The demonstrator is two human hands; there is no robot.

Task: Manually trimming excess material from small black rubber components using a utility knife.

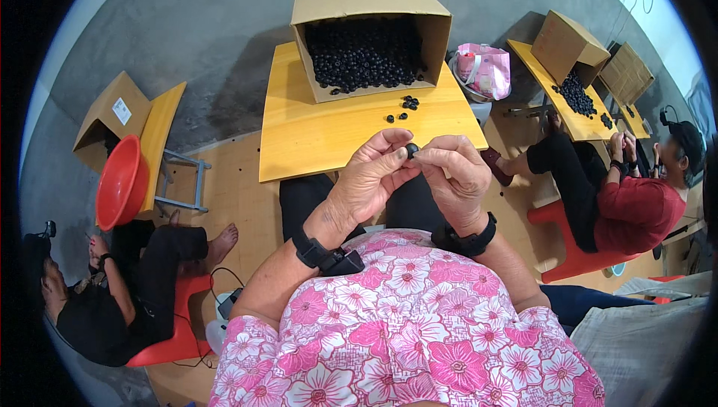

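My left hand (372, 177) and my right hand (455, 175) meet in front of me above my lap, fingertips pinched together on one small black round part (411, 150). Both wrists carry black bands. Just beyond my hands stands a yellow wooden table (321, 134). A few loose black parts (404, 108) lie on it near an open cardboard box (369, 37) tipped on its side and full of the same black parts.
A person in black sits at the lower left beside a red basin (120, 182) and a tipped cardboard box (112, 115). On the right a person in a red shirt (636, 209) works at another yellow table with boxes. A pink bag (486, 70) stands between the tables.
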